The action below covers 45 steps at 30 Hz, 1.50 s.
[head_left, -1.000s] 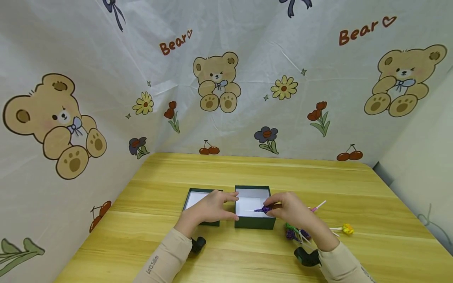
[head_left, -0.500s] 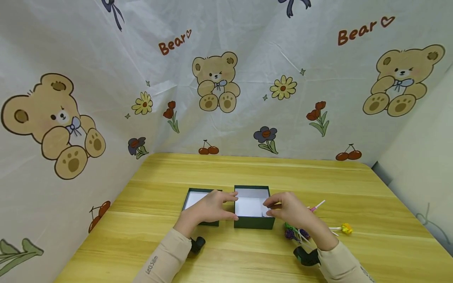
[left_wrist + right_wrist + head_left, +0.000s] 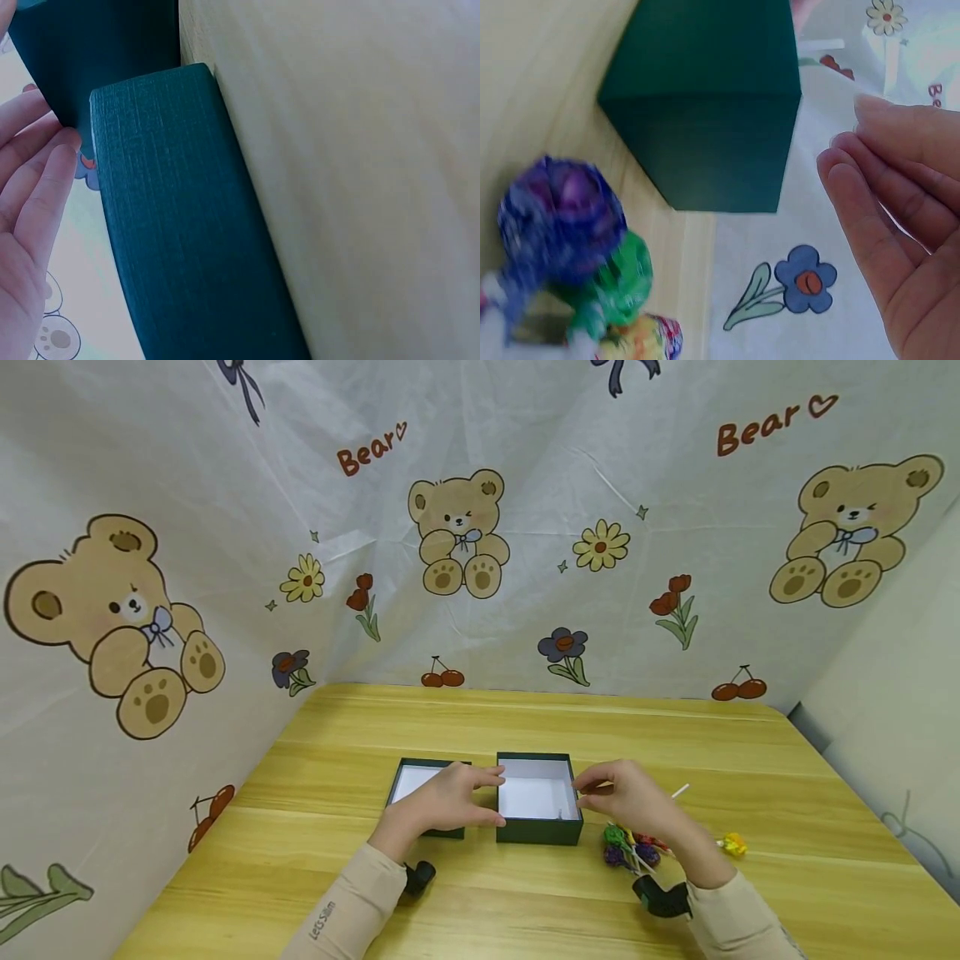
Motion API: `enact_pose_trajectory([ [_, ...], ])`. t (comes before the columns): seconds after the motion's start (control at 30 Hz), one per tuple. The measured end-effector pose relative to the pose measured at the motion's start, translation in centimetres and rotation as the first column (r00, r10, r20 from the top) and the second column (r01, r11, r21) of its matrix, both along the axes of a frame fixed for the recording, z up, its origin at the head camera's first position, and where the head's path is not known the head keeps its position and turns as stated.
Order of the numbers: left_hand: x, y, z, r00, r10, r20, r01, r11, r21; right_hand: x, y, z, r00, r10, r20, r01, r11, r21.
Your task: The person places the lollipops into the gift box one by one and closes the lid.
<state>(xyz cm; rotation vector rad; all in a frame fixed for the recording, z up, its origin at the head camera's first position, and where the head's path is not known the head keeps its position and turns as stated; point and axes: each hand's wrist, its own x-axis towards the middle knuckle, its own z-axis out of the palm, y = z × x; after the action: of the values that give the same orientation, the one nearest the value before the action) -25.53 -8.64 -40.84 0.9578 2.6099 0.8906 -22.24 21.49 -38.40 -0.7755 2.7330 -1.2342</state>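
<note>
A dark green box (image 3: 538, 832) with a white inside stands upright on the table, its top uncovered. My left hand (image 3: 447, 797) rests at its left side, thumb and fingers spread along the rim. Just off the right rim is my right hand (image 3: 628, 797), its fingers (image 3: 855, 184) loosely bent with nothing between them. A small dark bit (image 3: 559, 814) shows low in the box's front right corner, most of it hidden behind the front wall. Several wrapped lollipops lie under the right forearm, among them a green lollipop (image 3: 615, 835) and a purple lollipop (image 3: 562, 217).
The shallow box lid (image 3: 408, 779), white inside up, lies left of the box, partly behind the left hand. A yellow lollipop (image 3: 733, 844) lies to the right of the others. A bear-print cloth (image 3: 525, 627) hangs behind the wooden table (image 3: 525, 902).
My right hand has lowered a purple lollipop into the box's right side, let go of it, and moved out past the right rim. My left hand has stayed in place.
</note>
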Motion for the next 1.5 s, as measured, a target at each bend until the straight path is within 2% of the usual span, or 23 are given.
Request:
enact_pose_trajectory([
  [0.2,0.0,0.1,0.1,1.000,0.000,-0.003,0.000,1.000,-0.012,-0.2,1.7,0.1,0.997,-0.081,0.016,0.080,0.997,0.017],
  [0.53,0.2,0.0,0.1,1.000,0.009,0.005,-0.009,1.000,-0.009,-1.3,3.4,-1.0,0.983,-0.181,0.015,0.180,0.981,0.069],
  [0.93,0.1,0.0,0.0,1.000,0.003,0.003,-0.003,1.000,0.014,-2.1,4.3,-2.6,0.979,-0.199,0.047,0.190,0.969,0.159],
  [1.5,0.2,0.0,0.1,1.000,0.013,0.017,-0.013,1.000,0.004,-2.7,5.5,-4.1,0.983,-0.166,0.073,0.152,0.974,0.169],
])
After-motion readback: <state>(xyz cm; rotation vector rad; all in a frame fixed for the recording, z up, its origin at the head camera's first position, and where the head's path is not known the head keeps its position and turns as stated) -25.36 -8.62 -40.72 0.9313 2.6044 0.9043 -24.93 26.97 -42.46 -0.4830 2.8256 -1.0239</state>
